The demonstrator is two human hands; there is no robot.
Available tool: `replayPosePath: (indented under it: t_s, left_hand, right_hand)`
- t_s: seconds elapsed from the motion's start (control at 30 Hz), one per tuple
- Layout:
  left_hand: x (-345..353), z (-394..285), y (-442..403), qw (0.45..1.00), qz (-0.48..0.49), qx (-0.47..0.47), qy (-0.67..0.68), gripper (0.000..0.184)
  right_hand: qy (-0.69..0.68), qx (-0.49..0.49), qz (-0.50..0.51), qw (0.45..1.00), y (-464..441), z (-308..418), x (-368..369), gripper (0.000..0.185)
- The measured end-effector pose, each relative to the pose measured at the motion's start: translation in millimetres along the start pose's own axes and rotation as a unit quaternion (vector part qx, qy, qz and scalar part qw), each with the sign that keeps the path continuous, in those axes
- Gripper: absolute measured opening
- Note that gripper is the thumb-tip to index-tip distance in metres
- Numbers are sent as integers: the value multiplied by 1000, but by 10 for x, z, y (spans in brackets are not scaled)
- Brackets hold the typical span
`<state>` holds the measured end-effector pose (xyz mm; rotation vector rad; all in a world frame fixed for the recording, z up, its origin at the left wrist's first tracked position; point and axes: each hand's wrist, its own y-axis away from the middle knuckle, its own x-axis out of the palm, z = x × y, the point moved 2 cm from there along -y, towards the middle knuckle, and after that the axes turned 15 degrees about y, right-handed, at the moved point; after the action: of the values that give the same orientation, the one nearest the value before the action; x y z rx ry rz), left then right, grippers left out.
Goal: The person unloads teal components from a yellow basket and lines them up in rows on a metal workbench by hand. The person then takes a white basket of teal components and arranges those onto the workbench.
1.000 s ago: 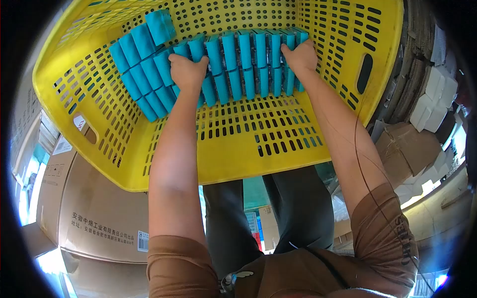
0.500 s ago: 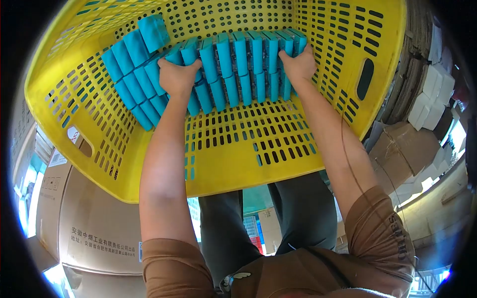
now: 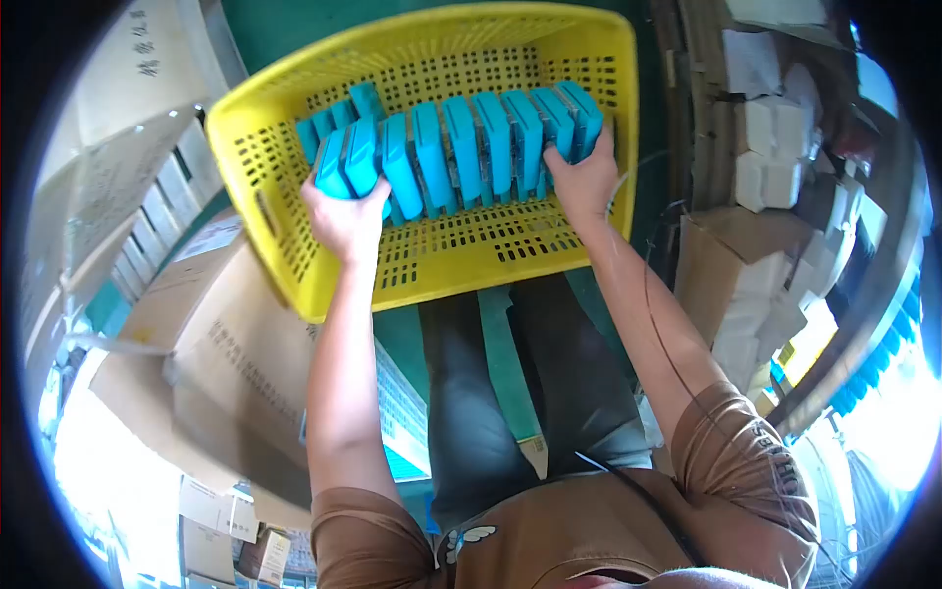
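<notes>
Between my two hands a row of several flat turquoise cases (image 3: 459,147) is squeezed end to end, standing on edge with clear-looking sides. My left hand (image 3: 345,218) grips its left end, thumb on the near face and fingers round the outside. At the right end my right hand (image 3: 586,185) is closed round the last cases. The row is raised inside a yellow perforated plastic crate (image 3: 451,280). More turquoise cases (image 3: 339,113) lie in the crate at the far left, partly hidden behind the held row. Their exact kind I cannot tell.
Large cardboard boxes (image 3: 240,344) stand left of the crate. On the right are a brown carton (image 3: 741,255) and stacked white boxes (image 3: 770,152). Green floor (image 3: 294,15) shows beyond the crate, and my legs (image 3: 481,393) are close to its near side.
The held row has come up toward me, and the lower cases under it are mostly hidden now. The crate appears smaller and farther off as my view has shifted. Both hands keep their grip.
</notes>
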<state>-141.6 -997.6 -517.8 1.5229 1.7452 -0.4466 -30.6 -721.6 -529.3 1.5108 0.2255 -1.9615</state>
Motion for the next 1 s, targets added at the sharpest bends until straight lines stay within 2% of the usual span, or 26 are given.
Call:
replayPosePath:
  t_s: [0.03,0.1,0.17,0.23,0.33,0.37,0.43,0.5,0.57,0.7,0.77,0.83,0.9,0.97,1.0]
  left_hand:
    - [-245,-182,45,1000,-4,11,13,86]
    - [-934,-509,112,988,-35,118,99,81]
    - [-1418,-1120,316,963,-28,131,233,80]
    - [-1984,-1760,607,970,-69,131,193,82]
    - [-2574,-2382,1018,968,-116,181,128,83]
    - [-2498,-2511,1028,964,-105,192,153,92]
    - [-2603,-2903,1152,939,-94,250,218,92]
    - [-2657,-3370,1433,935,-98,283,190,92]
    - [-2409,-3887,1820,927,-62,315,192,92]
    - [-1606,-4881,2689,847,137,384,341,89]
    - [-1180,-5238,3165,837,184,451,251,84]
    - [-701,-5478,3670,798,248,497,235,82]
    - [-160,-5539,4047,732,284,573,235,81]
    - [316,-5545,4280,714,358,559,223,86]
    - [470,-5548,4361,704,377,560,223,86]
  right_hand:
    - [-24,-2,-5,1000,78,167,-275,72]
    - [-47,-41,-66,996,235,514,-996,75]
    - [-67,-20,-56,996,356,802,-1756,74]
    - [-130,-46,-76,988,532,1027,-2527,74]
    - [-174,-77,-131,973,704,995,-3435,77]
    - [-182,-77,-148,969,635,913,-3559,79]
    - [-200,-58,-172,963,687,841,-4068,77]
    - [-223,-34,-213,951,780,598,-4626,77]
    - [-211,3,-263,941,797,77,-5000,74]
    - [-250,117,-367,888,980,-1317,-5239,66]
    - [-218,187,-418,862,1227,-2010,-5231,65]
    - [-207,253,-450,831,1549,-2484,-5256,66]
    - [-199,298,-467,808,1815,-2967,-5074,72]
    - [-180,302,-504,789,1934,-3248,-4952,81]
    - [-190,312,-487,794,1980,-3350,-4875,84]
